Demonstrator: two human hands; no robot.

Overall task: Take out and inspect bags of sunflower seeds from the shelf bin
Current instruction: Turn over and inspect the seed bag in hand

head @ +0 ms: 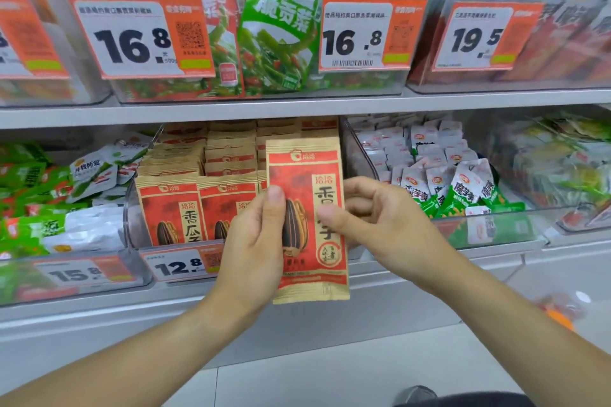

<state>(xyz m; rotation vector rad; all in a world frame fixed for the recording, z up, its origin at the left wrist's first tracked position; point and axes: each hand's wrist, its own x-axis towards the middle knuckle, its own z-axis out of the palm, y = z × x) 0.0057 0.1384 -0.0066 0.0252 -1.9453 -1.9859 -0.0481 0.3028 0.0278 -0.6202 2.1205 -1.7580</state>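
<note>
Head view: one sunflower seed bag [305, 208] is held upright, clear of the shelf bin [132, 208], before its right front corner. Left hand [256, 241] grips the left edge; right hand [373, 221] pinches the right edge. Advise turning it slowly, keeping both pinches at the margins so print and seams stay readable.

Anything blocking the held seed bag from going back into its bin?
Nothing visible. The sunflower seed bag, held upright by the left hand and right hand, is in front of the clear bin, whose open top shows only rows of matching bags.
</note>
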